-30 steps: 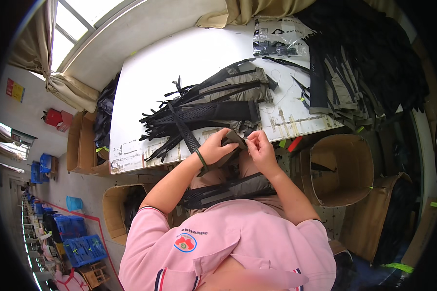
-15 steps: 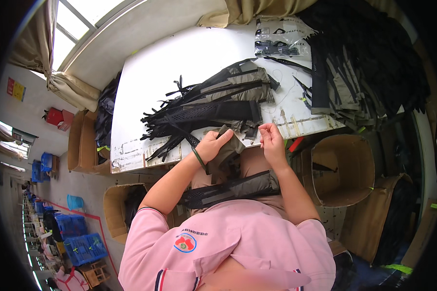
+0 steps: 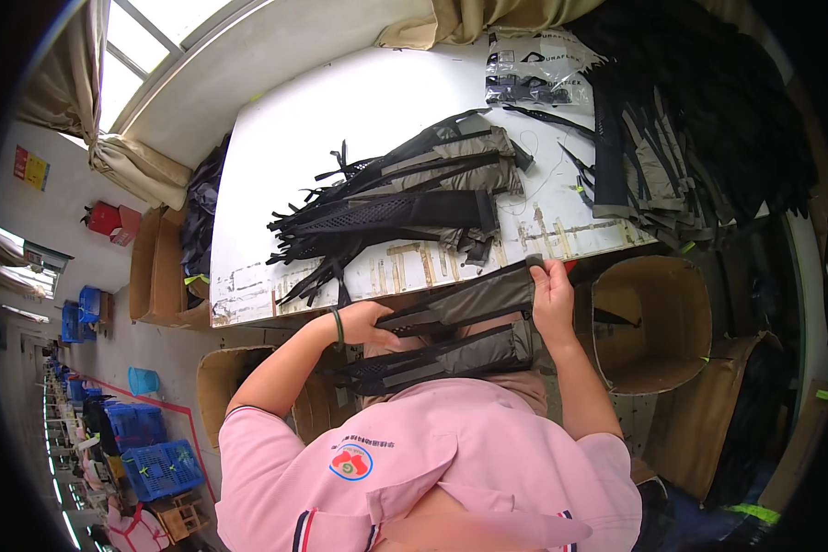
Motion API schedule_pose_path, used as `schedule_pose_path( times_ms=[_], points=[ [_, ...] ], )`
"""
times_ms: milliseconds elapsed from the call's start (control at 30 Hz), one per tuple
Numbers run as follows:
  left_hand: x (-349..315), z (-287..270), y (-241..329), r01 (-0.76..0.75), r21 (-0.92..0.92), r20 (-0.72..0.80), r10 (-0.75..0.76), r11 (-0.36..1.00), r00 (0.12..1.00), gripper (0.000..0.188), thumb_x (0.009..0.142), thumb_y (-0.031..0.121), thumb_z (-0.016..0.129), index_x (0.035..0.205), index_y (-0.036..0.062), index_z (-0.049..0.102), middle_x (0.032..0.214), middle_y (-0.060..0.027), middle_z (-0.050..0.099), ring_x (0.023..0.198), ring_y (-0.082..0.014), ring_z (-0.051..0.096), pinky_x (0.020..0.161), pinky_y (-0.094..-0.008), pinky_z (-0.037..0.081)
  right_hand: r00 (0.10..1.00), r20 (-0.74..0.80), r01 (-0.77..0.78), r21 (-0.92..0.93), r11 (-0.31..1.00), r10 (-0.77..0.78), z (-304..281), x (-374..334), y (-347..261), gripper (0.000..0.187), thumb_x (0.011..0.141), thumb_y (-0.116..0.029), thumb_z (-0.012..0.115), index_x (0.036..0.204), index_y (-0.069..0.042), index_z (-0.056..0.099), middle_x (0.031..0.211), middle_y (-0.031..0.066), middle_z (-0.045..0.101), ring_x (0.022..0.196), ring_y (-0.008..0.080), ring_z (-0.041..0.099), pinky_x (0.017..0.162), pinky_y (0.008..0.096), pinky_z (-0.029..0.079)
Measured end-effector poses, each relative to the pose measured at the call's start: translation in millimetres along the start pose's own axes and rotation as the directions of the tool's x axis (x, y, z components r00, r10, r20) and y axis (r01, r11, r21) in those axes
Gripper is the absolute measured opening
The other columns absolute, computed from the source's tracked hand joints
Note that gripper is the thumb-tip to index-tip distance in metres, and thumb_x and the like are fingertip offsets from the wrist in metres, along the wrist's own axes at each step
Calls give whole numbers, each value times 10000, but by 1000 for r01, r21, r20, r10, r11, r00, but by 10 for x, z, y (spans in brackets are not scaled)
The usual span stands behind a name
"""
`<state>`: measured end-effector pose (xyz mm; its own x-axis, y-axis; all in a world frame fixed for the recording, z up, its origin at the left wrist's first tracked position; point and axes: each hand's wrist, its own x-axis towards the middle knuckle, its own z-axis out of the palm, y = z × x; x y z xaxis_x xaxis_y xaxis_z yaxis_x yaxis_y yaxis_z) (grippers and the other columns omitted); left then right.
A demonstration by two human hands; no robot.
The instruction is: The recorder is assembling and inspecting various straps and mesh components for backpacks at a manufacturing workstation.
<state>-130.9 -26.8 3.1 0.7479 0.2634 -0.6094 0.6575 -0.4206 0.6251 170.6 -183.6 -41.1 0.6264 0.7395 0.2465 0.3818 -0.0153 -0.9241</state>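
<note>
A black and grey-green fabric strap piece [image 3: 480, 299] is stretched out between my two hands, just off the table's near edge. My right hand [image 3: 552, 299] pinches its dark right end. My left hand [image 3: 368, 324], with a dark band at the wrist, grips the black mesh part near the other end. Below it, a similar strap piece [image 3: 474, 354] lies across my lap. On the white table [image 3: 322, 110] ahead, a pile of such black and grey strap pieces [image 3: 405, 207] is fanned out, their thin tails pointing left.
At the table's right lies another heap of strap pieces [image 3: 649, 170] beside dark fabric. A clear plastic bag [image 3: 534, 74] of black parts sits at the back. Open cardboard boxes stand right [image 3: 653, 322] and left [image 3: 219, 382] of my lap. Blue crates [image 3: 161, 471] are far left.
My hands have moved apart and now stretch the strap piece out lengthwise. Before, it hung folded in my left hand, with my right hand beside it. My left hand went left and down.
</note>
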Motion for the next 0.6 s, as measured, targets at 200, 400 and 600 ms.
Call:
schedule_pose_path(
  times_ms=[200,400,600],
  points=[
    [-88,523,-541,-8,608,361,-267,794,894,500,783,535,666,977,74,679,761,-117,681,762,-307,662,684,-385,520,877,264,-107,-709,697,402,-281,-615,690,225,886,-238,630,911,-32,543,756,143,612,705,381,582,632,448,458],
    [304,104,78,-52,401,-250,164,915,954,294,809,349,689,922,84,630,863,-118,615,819,-336,615,711,-428,498,988,141,127,-544,830,-59,205,361,273,322,821,-370,672,881,-62,601,813,112,630,747,322,611,653,424,475],
    [1197,-206,491,-178,564,-635,561,807,532,564,738,99,650,1275,94,475,1360,-169,429,1279,-365,389,1056,-462,319,929,311,-81,-366,927,203,778,989,564,371,779,-372,706,743,-10,631,729,176,659,677,324,636,619,400,496]
  ],
)
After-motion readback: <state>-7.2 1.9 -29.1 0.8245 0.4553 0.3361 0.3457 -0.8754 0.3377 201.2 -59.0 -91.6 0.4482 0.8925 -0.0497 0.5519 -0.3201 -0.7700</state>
